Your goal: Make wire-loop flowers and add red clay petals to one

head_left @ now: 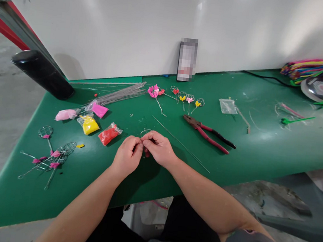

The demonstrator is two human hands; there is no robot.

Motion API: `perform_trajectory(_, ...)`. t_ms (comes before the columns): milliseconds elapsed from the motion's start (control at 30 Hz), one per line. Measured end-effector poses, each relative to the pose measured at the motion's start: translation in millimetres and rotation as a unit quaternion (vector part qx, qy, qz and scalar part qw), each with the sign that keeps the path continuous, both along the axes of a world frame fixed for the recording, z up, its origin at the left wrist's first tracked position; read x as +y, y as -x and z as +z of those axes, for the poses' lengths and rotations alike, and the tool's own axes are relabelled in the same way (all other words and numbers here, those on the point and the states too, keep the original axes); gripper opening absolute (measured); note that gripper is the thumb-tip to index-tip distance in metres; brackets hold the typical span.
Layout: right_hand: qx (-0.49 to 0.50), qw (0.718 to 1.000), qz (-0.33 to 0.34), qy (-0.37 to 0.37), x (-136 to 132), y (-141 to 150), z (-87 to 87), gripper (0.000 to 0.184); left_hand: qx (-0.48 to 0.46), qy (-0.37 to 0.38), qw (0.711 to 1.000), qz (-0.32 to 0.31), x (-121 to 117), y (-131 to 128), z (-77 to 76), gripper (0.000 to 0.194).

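Fingers together | wire loop seemingly pinched between left hand and right hand

Hands: 2
Wire loop between the hands: 1
Pliers: 1 pair
Plastic bags of coloured clay: 4
Wire flowers in the far row: 6
Wire bundle: 1
Loose long wire: 1
Black cylinder: 1

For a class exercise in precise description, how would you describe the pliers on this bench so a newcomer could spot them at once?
Start at the green-topped bench and find the person's right hand. Just beyond and to the right, past a long thin wire, lie the pliers, set apart by their red-and-black handles.
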State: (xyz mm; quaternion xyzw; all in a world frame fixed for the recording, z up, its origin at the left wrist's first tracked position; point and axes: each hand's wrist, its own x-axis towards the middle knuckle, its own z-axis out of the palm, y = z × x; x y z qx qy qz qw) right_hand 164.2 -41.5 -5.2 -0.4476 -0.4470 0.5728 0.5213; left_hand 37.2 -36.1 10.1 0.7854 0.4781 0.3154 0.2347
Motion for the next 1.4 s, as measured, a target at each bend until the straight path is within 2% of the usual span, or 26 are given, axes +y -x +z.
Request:
perform_trajectory(200, 0.019, 1.000, -0.002, -0.002, -1.3, 1.7, -0.8, 0.009, 0.014, -0.033, 0.999, 0.004, -2.6, -0.8, -1.7, 0.016)
perform_trajectory(500, 0.038, 0.999, 0.008, -0.012, -2.9, 3.2, -2.3, 0.014, 0.022, -0.018, 1.000, 0.002, -5.0, -1.4, 0.4, 0.020)
perform_trajectory(800, 0.034, 0.998, -0.015, -0.053, -2.6, 3.3, -4.0, 0.012, -0.031, 0.008, 0.999, -0.025, -2.4, 0.5, 0.2, 0.020)
perform_trajectory(1233, 0.029, 0.997, -0.018, -0.069, -5.1, 4.4, -5.9, 0.011, -0.005, -0.056, 0.998, -0.016, -3.8, -0.7, -0.9, 0.019)
perform_trajectory(1400, 0.069, 0.995, -0.022, -0.068, -4.0, 5.1, -7.0, 0.013, -0.026, -0.037, 0.999, -0.025, -4.1, -0.5, 2.4, 0.018)
